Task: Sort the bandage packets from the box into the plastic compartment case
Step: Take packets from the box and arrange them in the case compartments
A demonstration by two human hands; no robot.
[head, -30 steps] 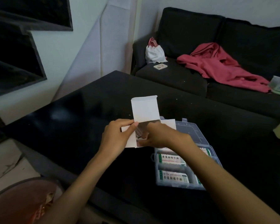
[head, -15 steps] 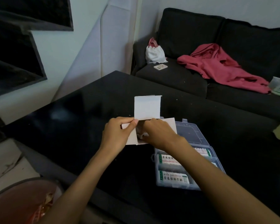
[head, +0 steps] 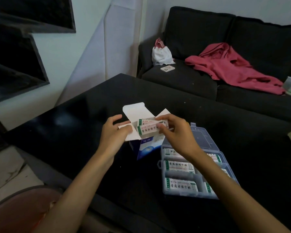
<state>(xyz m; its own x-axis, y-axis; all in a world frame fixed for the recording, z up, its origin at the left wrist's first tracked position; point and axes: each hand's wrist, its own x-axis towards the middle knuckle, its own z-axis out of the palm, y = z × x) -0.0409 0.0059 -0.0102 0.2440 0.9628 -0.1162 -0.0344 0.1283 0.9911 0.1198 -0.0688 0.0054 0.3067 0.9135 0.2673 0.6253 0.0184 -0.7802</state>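
Observation:
A white and blue cardboard box (head: 145, 147) stands on the black table with its top flaps open. My left hand (head: 115, 132) holds the box by its left flap. My right hand (head: 173, 130) pinches a small stack of white bandage packets with green ends (head: 148, 126) just above the box mouth. To the right lies the clear plastic compartment case (head: 213, 197), lid open, with several bandage packets (head: 179, 167) in its compartments. My right forearm covers part of the case.
The black table (head: 74, 132) fills the middle of the view. Behind it stands a dark sofa (head: 208, 84) with a red garment (head: 232, 66), a white bag (head: 161, 54) and a phone (head: 167, 68). Dark stair steps are at the left.
The box has tilted so its open top faces me. My right hand has drawn a stack of packets up out of the box mouth; before, its fingers were inside the box.

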